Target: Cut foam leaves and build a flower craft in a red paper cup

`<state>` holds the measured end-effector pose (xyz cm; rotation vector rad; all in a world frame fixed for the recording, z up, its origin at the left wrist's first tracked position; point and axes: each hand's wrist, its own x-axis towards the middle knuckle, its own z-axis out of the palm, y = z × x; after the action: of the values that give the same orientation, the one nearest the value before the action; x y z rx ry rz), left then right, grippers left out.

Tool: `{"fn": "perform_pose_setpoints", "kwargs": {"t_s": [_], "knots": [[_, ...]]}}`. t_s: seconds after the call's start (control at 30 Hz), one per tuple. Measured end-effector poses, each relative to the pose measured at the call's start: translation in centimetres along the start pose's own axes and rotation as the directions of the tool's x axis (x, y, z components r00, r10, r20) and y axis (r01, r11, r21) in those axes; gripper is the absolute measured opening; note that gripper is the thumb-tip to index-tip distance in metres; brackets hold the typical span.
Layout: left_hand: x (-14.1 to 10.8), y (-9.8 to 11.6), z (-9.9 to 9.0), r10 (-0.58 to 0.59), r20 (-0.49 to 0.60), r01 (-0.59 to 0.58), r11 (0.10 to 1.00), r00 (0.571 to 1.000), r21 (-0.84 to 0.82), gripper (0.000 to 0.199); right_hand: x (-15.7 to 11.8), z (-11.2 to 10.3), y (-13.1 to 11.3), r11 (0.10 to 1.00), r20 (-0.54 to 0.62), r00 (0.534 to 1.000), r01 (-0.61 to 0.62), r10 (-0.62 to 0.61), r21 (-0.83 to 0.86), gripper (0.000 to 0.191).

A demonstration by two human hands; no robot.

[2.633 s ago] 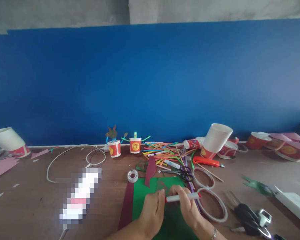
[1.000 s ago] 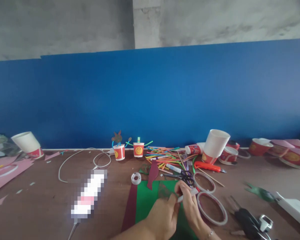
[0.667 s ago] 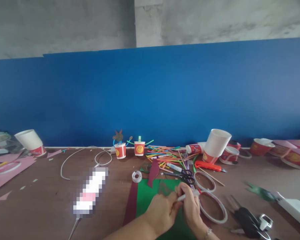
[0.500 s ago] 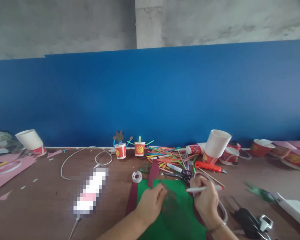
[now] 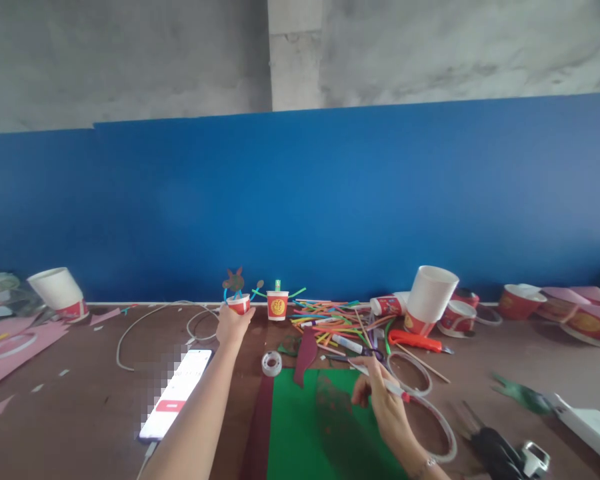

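Note:
My left hand (image 5: 233, 327) reaches to the back of the table, its fingers wrapped around a small red-and-white paper cup (image 5: 239, 305). That cup bears a brown eared head (image 5: 236, 280) and blue arms. Just right of it stands another paper cup (image 5: 278, 307) with green arms. In my right hand (image 5: 384, 407) is a white pen (image 5: 391, 387) with a red end, held above green paper (image 5: 293, 420). A dark blotchy patch (image 5: 335, 400) shows on the green paper; I cannot make out what it is. Maroon paper (image 5: 256, 427) lies beneath the green sheet.
A tape roll (image 5: 271, 364) and a cut maroon strip (image 5: 307, 353) lie by the green paper. Behind are colourful sticks (image 5: 330, 317) and an orange cutter (image 5: 415, 341). A lit phone (image 5: 177, 393) lies left; pliers (image 5: 525, 393) and stacked cups (image 5: 430, 300) are to the right.
My left hand has moved from the green paper forward and left onto the cup and taken hold of it. My right hand has shifted slightly left and lower, still with the pen.

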<state>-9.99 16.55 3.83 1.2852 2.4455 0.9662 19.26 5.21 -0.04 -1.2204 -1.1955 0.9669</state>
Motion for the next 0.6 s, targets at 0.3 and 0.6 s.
{"fn": "perform_pose_setpoints", "kwargs": {"t_s": [0.3, 0.6], "knots": [[0.5, -0.6, -1.6, -0.226, -0.140, 0.222, 0.974, 0.964, -0.039, 0.079, -0.2, 0.3, -0.7, 1.000, 0.015, 1.000, -0.010, 0.010, -0.028, 0.044], [-9.1, 2.8, -0.8, 0.195, 0.130, -0.187, 0.980, 0.972, -0.067, 0.057, -1.0, -0.9, -2.0, 0.931, -0.299, 0.893, 0.266, -0.335, -0.249, 0.024]]}}
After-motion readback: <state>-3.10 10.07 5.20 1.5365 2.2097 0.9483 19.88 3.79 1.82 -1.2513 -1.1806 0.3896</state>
